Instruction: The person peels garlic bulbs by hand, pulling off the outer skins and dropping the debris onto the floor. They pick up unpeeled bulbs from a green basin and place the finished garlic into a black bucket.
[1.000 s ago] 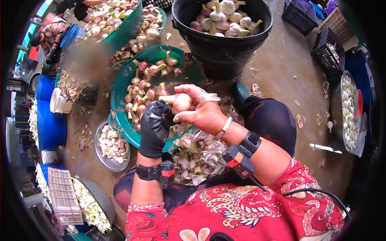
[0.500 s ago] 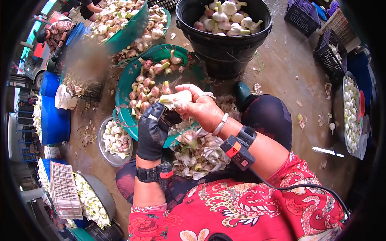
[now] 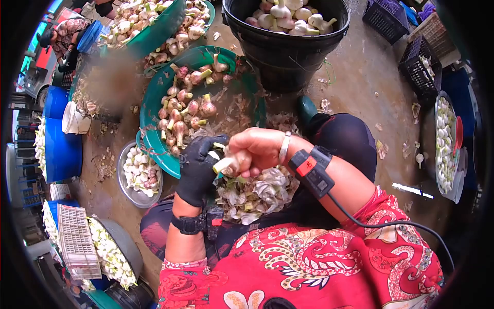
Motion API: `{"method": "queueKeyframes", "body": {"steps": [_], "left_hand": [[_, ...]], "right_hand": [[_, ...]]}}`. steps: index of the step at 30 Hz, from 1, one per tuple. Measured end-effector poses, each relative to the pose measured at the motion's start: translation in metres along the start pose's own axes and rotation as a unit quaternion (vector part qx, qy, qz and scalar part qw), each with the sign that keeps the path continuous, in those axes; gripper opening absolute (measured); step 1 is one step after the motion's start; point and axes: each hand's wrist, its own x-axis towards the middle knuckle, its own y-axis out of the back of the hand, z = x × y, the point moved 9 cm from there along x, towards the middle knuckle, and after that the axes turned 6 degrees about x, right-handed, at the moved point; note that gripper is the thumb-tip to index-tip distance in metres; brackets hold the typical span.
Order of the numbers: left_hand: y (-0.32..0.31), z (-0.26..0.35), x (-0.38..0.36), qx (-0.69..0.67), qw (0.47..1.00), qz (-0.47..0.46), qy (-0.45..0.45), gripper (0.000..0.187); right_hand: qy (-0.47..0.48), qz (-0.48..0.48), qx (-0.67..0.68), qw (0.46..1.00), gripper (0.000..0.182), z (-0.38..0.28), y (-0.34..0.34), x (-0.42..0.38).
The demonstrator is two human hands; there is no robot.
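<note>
My right hand [image 3: 256, 150], bare with a white bracelet, is closed around a garlic bulb [image 3: 224, 164] whose cut stem points left. The black-gloved left hand [image 3: 197, 164] is closed against the same bulb, its fingers curled on the stem side. Part of the bulb is hidden by my fingers. Below the hands lies a heap of papery garlic skins [image 3: 260, 193]. Just beyond them, a green basin [image 3: 154, 103] holds several unpeeled garlic bulbs with pinkish skins [image 3: 190, 108] and loose skins.
A black bucket [image 3: 288, 56] of whiter bulbs stands ahead. Left of my knee sits a metal bowl of cloves [image 3: 140, 172]. Blue tubs [image 3: 63, 154] and stacked baskets [image 3: 77, 237] line the left; black crates [image 3: 419, 67] stand right. Another person [image 3: 67, 36] is at far left.
Both hands have come lower and closer to my body. The bulb has turned, its stem now tilting down to the left, and my right hand covers more of it.
</note>
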Motion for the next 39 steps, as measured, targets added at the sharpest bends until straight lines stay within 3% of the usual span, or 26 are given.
{"method": "queueKeyframes", "body": {"steps": [1, 2, 3, 4, 6, 7, 11, 13, 14, 15, 16, 17, 19, 21, 22, 23, 24, 25, 27, 28, 29, 31, 32, 34, 38, 39], "left_hand": [[-0.002, 0.005, 0.001, 0.002, 1.0, 0.004, -0.029, 0.031], [-0.003, 0.007, 0.0, 0.001, 1.0, 0.005, -0.028, 0.031], [-0.001, -0.015, -0.004, -0.197, 0.972, 0.049, 0.115, 0.036], [-0.009, -0.036, -0.013, -0.382, 0.885, 0.089, 0.25, 0.043], [-0.016, -0.032, -0.016, -0.466, 0.858, 0.027, 0.214, 0.047], [-0.018, -0.023, -0.014, -0.516, 0.833, 0.009, 0.198, 0.045], [-0.012, -0.017, -0.009, -0.422, 0.88, 0.057, 0.21, 0.033], [-0.007, -0.015, -0.01, -0.417, 0.877, 0.08, 0.225, 0.027], [-0.005, -0.019, -0.01, -0.389, 0.886, 0.057, 0.245, 0.026], [-0.006, -0.023, -0.011, -0.36, 0.894, 0.033, 0.264, 0.025], [-0.007, -0.024, -0.009, -0.363, 0.897, 0.04, 0.25, 0.024], [-0.008, -0.03, -0.009, -0.364, 0.896, 0.043, 0.253, 0.024], [-0.003, -0.047, -0.007, -0.399, 0.884, 0.055, 0.238, 0.023], [0.019, -0.085, -0.011, -0.334, 0.913, 0.131, 0.194, 0.017], [0.024, -0.095, -0.016, -0.41, 0.866, 0.169, 0.23, 0.018], [0.028, -0.103, -0.02, -0.48, 0.812, 0.206, 0.26, 0.019], [0.034, -0.098, -0.018, -0.445, 0.847, 0.184, 0.226, 0.027], [0.035, -0.095, -0.02, -0.442, 0.849, 0.184, 0.224, 0.027], [0.02, -0.083, -0.02, -0.463, 0.845, 0.15, 0.223, 0.027], [0.015, -0.071, -0.017, -0.439, 0.858, 0.139, 0.226, 0.027], [0.011, -0.061, -0.015, -0.416, 0.871, 0.128, 0.228, 0.027], [-0.006, -0.054, -0.014, -0.427, 0.86, 0.078, 0.269, 0.029], [-0.005, -0.04, -0.009, -0.417, 0.875, 0.074, 0.234, 0.029], [-0.002, -0.025, -0.002, -0.408, 0.889, 0.069, 0.196, 0.029], [0.009, -0.018, 0.002, -0.345, 0.918, 0.076, 0.183, 0.027], [0.009, -0.017, 0.004, -0.33, 0.925, 0.069, 0.177, 0.027]], "right_hand": [[-0.029, 0.013, 0.002, 0.999, 0.026, 0.006, -0.002, -0.001], [0.001, 0.004, 0.018, 1.0, 0.028, 0.001, -0.004, -0.004], [0.023, -0.016, 0.033, 0.999, 0.025, -0.004, -0.004, -0.003], [0.07, 0.013, 0.059, 0.996, 0.021, -0.011, 0.003, -0.002], [0.186, 0.054, 0.08, 0.978, 0.01, -0.027, 0.019, -0.002], [0.187, 0.054, 0.08, 0.978, 0.01, -0.029, 0.018, -0.002], [0.195, 0.018, 0.054, 0.979, 0.008, -0.03, 0.017, 0.006], [0.198, 0.016, 0.016, 0.98, 0.005, -0.031, 0.015, 0.01], [0.241, 0.08, -0.034, 0.967, 0.007, -0.038, 0.015, 0.004], [0.34, 0.197, -0.114, 0.913, 0.011, -0.053, 0.02, -0.002], [0.473, 0.261, -0.345, 0.768, 0.01, -0.076, 0.003, -0.026], [0.561, 0.299, -0.542, 0.549, 0.012, -0.081, -0.029, -0.045], [0.63, 0.282, -0.569, 0.447, 0.018, -0.077, -0.054, -0.066], [0.598, 0.248, -0.63, 0.429, 0.016, -0.068, -0.062, -0.067], [0.501, 0.165, -0.684, 0.504, 0.014, -0.051, -0.057, -0.044], [0.318, 0.126, -0.735, 0.586, 0.014, -0.021, -0.031, -0.01], [0.223, 0.118, -0.719, 0.648, 0.02, -0.003, -0.002, 0.005], [0.124, 0.11, -0.692, 0.703, 0.026, 0.008, 0.011, 0.01], [0.194, 0.207, -0.691, 0.665, 0.039, -0.022, 0.017, -0.006], [0.278, 0.244, -0.65, 0.664, 0.057, -0.048, 0.002, -0.024], [0.349, 0.259, -0.433, 0.79, 0.049, -0.057, 0.017, -0.021], [0.35, 0.236, -0.287, 0.86, 0.042, -0.058, 0.019, -0.02], [0.351, 0.239, -0.286, 0.859, 0.042, -0.06, 0.017, -0.024], [0.309, 0.165, -0.158, 0.923, 0.038, -0.053, 0.014, -0.018], [0.314, 0.163, -0.122, 0.927, 0.032, -0.057, 0.015, -0.021], [0.34, 0.19, -0.199, 0.899, 0.027, -0.061, 0.017, -0.022]]}}
